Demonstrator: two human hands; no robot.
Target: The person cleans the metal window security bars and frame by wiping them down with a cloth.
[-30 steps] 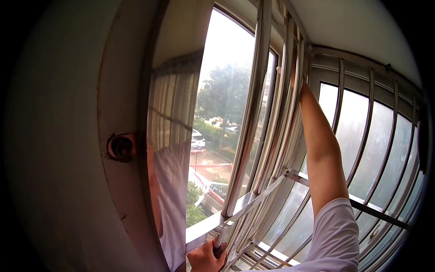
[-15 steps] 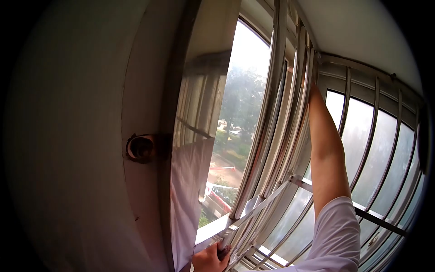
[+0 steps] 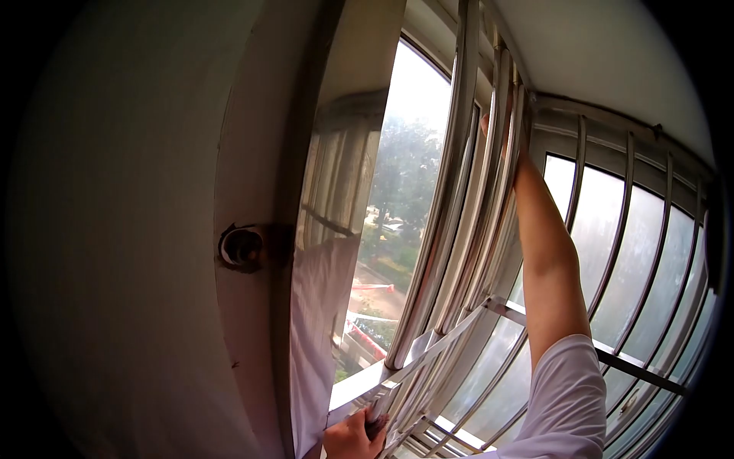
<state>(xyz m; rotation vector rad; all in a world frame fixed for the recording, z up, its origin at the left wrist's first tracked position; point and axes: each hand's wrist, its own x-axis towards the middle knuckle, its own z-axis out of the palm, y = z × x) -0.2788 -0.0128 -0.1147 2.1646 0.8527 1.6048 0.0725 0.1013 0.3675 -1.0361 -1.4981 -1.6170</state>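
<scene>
My left hand (image 3: pixel 355 434) is closed at the bottom of the view, its fingers round an upright metal bar (image 3: pixel 380 399) just below the flat metal crossbar (image 3: pixel 451 334). My right arm reaches up through the window bars (image 3: pixel 462 229). The right hand (image 3: pixel 485 125) is mostly hidden behind the upright bars; only a bit of finger shows beside the window frame (image 3: pixel 472 141), so what it touches cannot be made out.
A wall with a round hole (image 3: pixel 243 248) stands at left, beside a reflective panel (image 3: pixel 336 176). More barred windows (image 3: pixel 604 199) are at right, under the ceiling (image 3: pixel 596 61). Trees (image 3: pixel 405 176) show outside.
The view has swung, so the window and wall sit further right than one second ago. My left hand stays closed low on the bar; the right arm remains raised behind the bars.
</scene>
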